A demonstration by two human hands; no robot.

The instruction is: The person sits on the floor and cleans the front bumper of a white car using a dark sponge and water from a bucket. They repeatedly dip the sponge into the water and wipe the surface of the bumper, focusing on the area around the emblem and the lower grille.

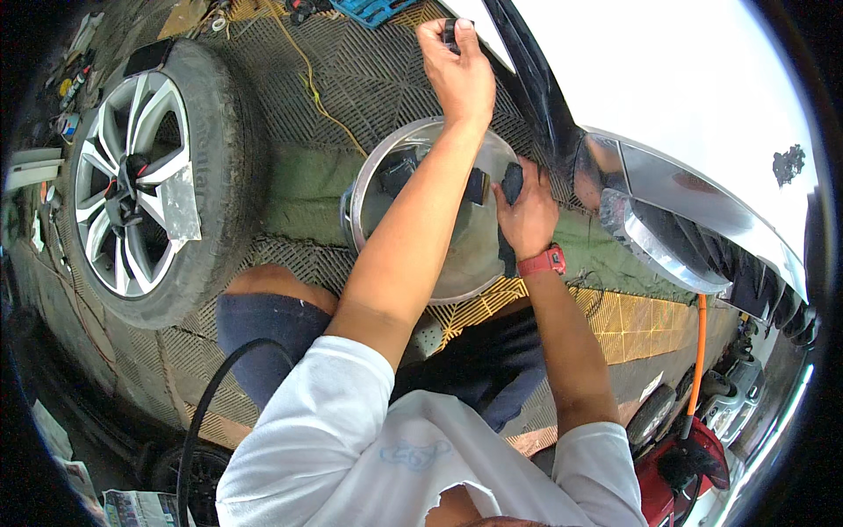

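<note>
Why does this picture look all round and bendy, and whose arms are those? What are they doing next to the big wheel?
The picture comes from a small camera worn on a person's head, looking down. Its wide lens bends straight lines near the edges, so everything looks curved. The two arms belong to that person, who wears a white shirt. The left hand is raised beside the white car and pinches a small dark piece. The right hand, with a red watch on its wrist, holds another dark piece near the car's edge. Below the hands sits a round metal basin with more dark pieces inside. A car wheel taken off the car lies on the grid floor mats to the left.
</note>
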